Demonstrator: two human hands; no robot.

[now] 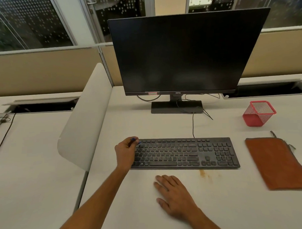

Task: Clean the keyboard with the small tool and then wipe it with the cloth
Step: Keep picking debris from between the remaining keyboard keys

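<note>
Counter: white, wide, with a faint orange-brown stain patch just in front of the keyboard's lower edge. A white curved divider panel stands on the left, splitting it from the next desk.

Monitor: black, screen dark, on a flat stand at the back centre; cables trail from under it.

Keyboard: black, full-size, lying flat in front of the monitor, its cable running back toward the stand. Keys look dusty.

Cloth: rust-orange, lying flat on the counter just right of the keyboard, not touching it, untouched by either hand.

Red mesh holder: tipped on its side, behind the cloth, right of the monitor stand.

Right hand: flat on the counter, palm down, fingers spread and relaxed, holding nothing; sits just in front of the keyboard's spacebar area, apart from it.

Left hand: at the keyboard's top-left corner, fingers curled tight around the small tool. Hand overlaps the left edge of the keys.

Small tool: blue, thin, only partly visible past the fingers; tip sits over the upper-left key rows. Can't tell whether it touches the keys, and its exact shape is blurred.
</note>
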